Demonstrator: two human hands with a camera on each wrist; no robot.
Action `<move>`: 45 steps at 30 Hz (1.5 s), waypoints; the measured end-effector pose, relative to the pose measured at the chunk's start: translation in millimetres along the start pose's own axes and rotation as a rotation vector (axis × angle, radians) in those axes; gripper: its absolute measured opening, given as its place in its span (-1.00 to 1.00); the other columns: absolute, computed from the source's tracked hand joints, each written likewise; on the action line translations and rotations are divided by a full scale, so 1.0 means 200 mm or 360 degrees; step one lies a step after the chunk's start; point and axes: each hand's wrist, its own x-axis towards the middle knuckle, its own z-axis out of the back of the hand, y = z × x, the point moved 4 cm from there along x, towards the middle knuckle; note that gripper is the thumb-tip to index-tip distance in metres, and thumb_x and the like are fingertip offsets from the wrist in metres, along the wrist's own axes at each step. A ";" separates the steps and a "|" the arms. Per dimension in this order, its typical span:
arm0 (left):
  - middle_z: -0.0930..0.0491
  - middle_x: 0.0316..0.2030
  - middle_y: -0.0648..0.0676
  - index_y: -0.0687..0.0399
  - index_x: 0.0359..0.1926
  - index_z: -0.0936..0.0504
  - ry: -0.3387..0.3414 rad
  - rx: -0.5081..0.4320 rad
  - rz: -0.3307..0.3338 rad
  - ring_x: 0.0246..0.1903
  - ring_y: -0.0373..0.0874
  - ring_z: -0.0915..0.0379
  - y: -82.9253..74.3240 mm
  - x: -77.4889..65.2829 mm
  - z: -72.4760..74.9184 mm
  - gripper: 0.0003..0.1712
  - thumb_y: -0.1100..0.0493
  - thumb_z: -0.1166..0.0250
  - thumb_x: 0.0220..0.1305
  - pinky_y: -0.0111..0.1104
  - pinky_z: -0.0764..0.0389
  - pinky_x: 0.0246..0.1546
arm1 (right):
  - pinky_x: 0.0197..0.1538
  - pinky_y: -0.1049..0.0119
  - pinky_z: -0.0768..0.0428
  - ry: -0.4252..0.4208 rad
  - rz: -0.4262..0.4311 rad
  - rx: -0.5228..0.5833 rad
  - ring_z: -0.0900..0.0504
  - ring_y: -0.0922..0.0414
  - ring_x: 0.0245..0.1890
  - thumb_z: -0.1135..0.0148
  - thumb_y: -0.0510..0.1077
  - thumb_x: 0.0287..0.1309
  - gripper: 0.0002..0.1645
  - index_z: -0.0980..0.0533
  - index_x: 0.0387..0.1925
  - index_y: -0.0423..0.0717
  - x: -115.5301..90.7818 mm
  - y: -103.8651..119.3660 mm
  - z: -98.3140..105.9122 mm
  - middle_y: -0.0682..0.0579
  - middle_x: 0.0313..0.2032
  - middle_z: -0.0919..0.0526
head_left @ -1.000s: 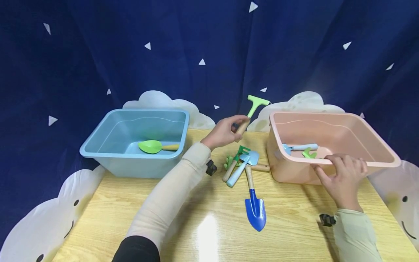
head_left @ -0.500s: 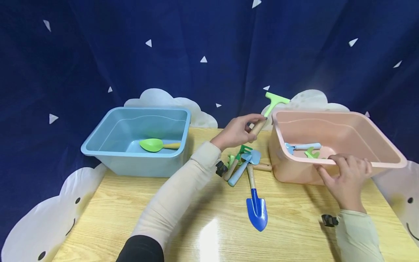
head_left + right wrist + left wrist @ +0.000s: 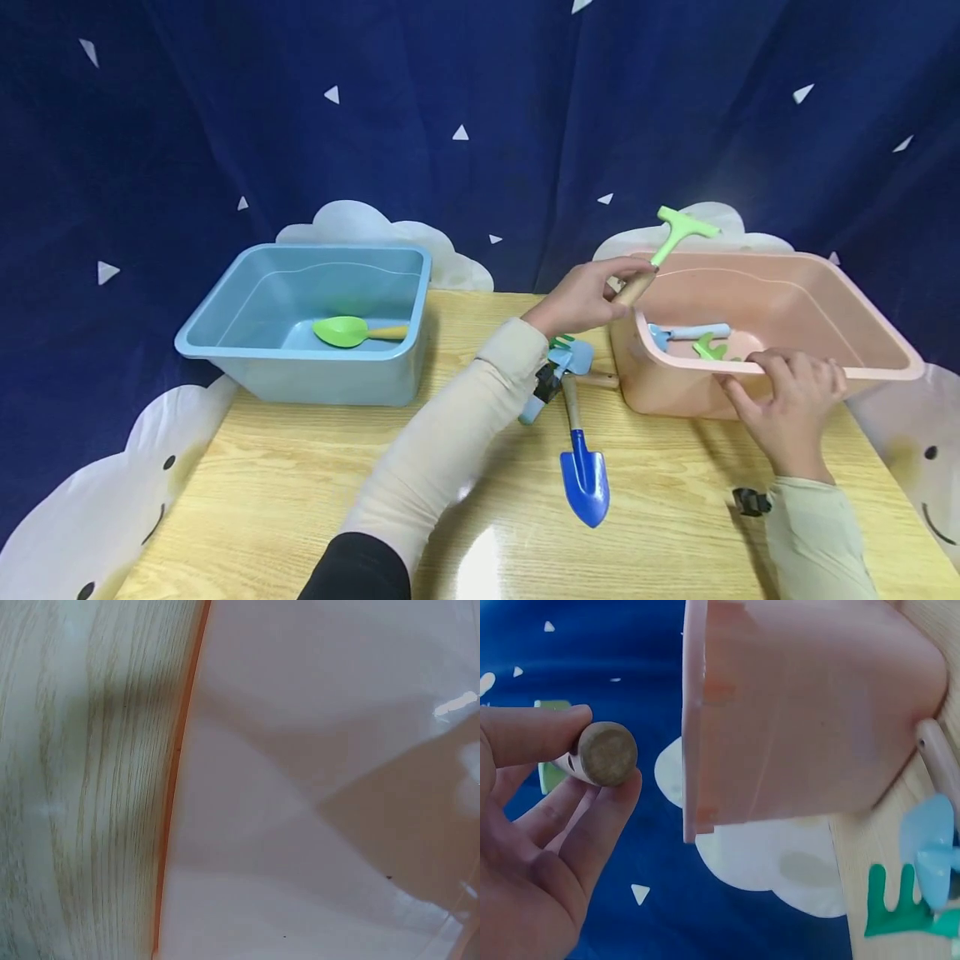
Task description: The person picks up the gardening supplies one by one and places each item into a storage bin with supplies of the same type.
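Observation:
My left hand (image 3: 588, 296) pinches the wooden handle of a small garden tool with a light green T-shaped head (image 3: 681, 227). The tool tilts up, its head over the back left part of the pink bin (image 3: 660, 392). In the left wrist view, the round handle end (image 3: 609, 755) faces the camera between thumb and fingers, beside the bin's rim. My right hand (image 3: 795, 408) grips the bin's front rim, fingers over the edge and thumb outside. Inside the bin lie a light blue tool (image 3: 697, 332) and a green forked piece (image 3: 708, 347). The right wrist view shows mostly the bin's wall (image 3: 247, 787).
A blue bin (image 3: 300, 379) at the left holds a green scoop (image 3: 341, 332) with a yellow handle. On the table between the bins lie a blue trowel (image 3: 585, 483), a light blue shovel (image 3: 576, 357) and a green hand rake (image 3: 885, 911), partly hidden by the left forearm.
My left hand has carried the green-headed tool rightward, from between the bins to the pink bin's left edge. My right hand stays on the rim.

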 end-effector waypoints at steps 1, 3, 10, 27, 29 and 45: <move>-0.49 0.31 0.06 0.00 0.33 -0.48 0.0019 -0.0017 0.0007 -0.21 -0.21 -0.60 0.00 0.01 -0.01 -0.33 0.45 -0.27 0.19 -0.58 -0.58 -0.29 | 0.33 -0.34 0.03 0.0006 0.0000 -0.0003 -0.37 -0.39 -0.10 -0.15 0.51 0.07 -0.07 -0.57 -0.26 -0.37 0.00 0.00 0.00 -0.33 -0.22 -0.57; -0.48 0.31 0.06 0.00 0.32 -0.49 0.0048 -0.0051 0.0019 -0.14 -0.20 -0.59 -0.01 0.04 -0.04 -0.33 0.45 -0.28 0.18 -0.57 -0.61 -0.26 | 0.33 -0.34 0.03 0.0010 0.0003 -0.0003 -0.37 -0.39 -0.10 -0.16 0.51 0.07 -0.07 -0.58 -0.26 -0.37 0.00 0.00 0.01 -0.32 -0.23 -0.57; -0.38 0.35 0.06 0.00 0.31 -0.51 0.0148 -0.0085 0.0027 0.00 -0.13 -0.55 0.00 0.11 -0.09 -0.36 0.43 -0.27 0.19 -0.57 -0.59 -0.16 | 0.37 -0.33 0.03 0.0094 -0.0041 -0.0047 -0.39 -0.37 -0.06 -0.12 0.52 0.09 -0.07 -0.58 -0.23 -0.34 0.00 0.01 0.00 -0.31 -0.21 -0.58; -0.50 0.29 0.15 0.09 0.31 -0.50 0.0199 -0.0122 -0.0020 0.00 -0.10 -0.58 -0.04 0.18 -0.14 -0.34 0.50 -0.22 0.17 -0.55 -0.60 -0.16 | 0.30 -0.30 0.00 0.0041 0.0023 0.0024 -0.37 -0.34 -0.10 -0.18 0.50 0.07 -0.11 -0.59 -0.26 -0.32 0.01 0.01 -0.04 -0.28 -0.23 -0.59; -0.50 0.28 0.14 0.05 0.32 -0.49 0.0209 -0.0121 0.0018 -0.05 -0.10 -0.59 -0.03 0.17 -0.14 -0.34 0.48 -0.23 0.18 -0.54 -0.60 -0.19 | 0.28 -0.31 0.00 0.0037 0.0027 0.0034 -0.37 -0.34 -0.11 -0.19 0.50 0.07 -0.12 -0.60 -0.27 -0.33 0.01 0.01 -0.04 -0.28 -0.23 -0.59; -0.51 0.30 0.05 -0.05 0.33 -0.49 0.0224 -0.0022 0.0056 -0.06 -0.18 -0.58 -0.04 0.19 -0.15 -0.34 0.44 -0.25 0.22 -0.58 -0.57 -0.18 | 0.38 -0.23 0.06 0.0041 -0.0012 0.0027 -0.36 -0.35 -0.10 -0.16 0.52 0.08 -0.10 -0.58 -0.28 -0.32 0.01 0.04 -0.05 -0.29 -0.22 -0.58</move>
